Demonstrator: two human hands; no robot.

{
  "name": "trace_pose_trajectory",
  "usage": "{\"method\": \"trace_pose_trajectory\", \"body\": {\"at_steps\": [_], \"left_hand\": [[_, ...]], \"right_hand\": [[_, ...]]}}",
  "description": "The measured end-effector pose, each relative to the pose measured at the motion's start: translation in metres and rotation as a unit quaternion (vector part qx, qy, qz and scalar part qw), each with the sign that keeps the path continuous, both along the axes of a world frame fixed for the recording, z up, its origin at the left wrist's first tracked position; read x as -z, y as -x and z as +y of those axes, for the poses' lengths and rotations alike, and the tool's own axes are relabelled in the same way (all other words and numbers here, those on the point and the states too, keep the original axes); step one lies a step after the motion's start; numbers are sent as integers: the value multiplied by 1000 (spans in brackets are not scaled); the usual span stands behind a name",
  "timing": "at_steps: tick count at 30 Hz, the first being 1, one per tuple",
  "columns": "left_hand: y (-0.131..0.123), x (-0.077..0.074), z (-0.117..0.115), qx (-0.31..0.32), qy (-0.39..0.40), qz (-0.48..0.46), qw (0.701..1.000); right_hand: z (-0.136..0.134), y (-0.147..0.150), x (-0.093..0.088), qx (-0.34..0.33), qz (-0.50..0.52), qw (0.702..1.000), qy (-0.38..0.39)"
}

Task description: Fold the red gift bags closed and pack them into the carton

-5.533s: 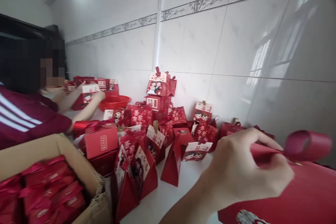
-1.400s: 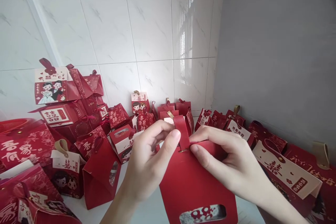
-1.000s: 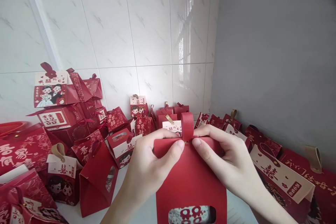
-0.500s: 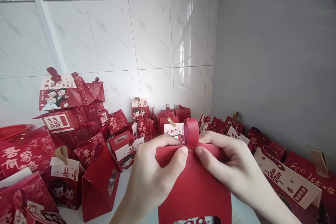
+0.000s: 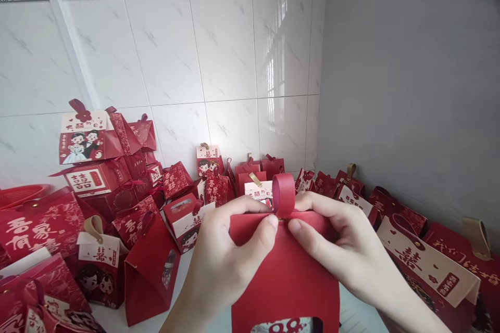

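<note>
Flap folded shut now, left hand [image 5: 228, 263] and right hand [image 5: 346, 252] pinch the top edge of the light, easily creased red gift box [image 5: 285, 283] beside its upright loop [image 5: 284, 195].

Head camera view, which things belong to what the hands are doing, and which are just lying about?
In hand: red gift box, pinched at its top fold by left hand and right hand; its red loop handle.
Lying about: stacked couple-print boxes; windowed red box; tagged bag by the grey wall; red basin.
</note>
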State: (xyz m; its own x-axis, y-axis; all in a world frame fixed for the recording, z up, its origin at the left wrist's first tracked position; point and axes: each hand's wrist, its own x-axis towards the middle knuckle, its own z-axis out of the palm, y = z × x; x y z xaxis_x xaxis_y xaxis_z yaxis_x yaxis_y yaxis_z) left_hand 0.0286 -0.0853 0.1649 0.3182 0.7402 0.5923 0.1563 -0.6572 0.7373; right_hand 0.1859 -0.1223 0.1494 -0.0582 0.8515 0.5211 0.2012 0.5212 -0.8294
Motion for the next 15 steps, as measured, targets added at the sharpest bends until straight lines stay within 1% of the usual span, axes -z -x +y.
{"method": "trace_pose_trajectory", "body": {"at_steps": [2,5,8,10,11,13,15], "left_hand": [[1,1,2,2,-9,7,1000],[1,2,8,21,-11,28,999],[0,3,16,21,23,37,999],[-1,4,20,31,57,20,998],[-1,5,22,42,71,2,997],[-1,8,24,49,90,-41,994],[0,11,26,28,97,-65,993]], "right_hand": [[1,0,0,0,-2,1000,5],[7,1,2,5,11,1000,11],[16,0,4,-1,40,999,13],[24,-2,4,0,47,999,22],[28,-4,4,21,53,998,22],[35,-11,4,93,94,991,1],[41,-20,3,163,179,970,-36]]}}
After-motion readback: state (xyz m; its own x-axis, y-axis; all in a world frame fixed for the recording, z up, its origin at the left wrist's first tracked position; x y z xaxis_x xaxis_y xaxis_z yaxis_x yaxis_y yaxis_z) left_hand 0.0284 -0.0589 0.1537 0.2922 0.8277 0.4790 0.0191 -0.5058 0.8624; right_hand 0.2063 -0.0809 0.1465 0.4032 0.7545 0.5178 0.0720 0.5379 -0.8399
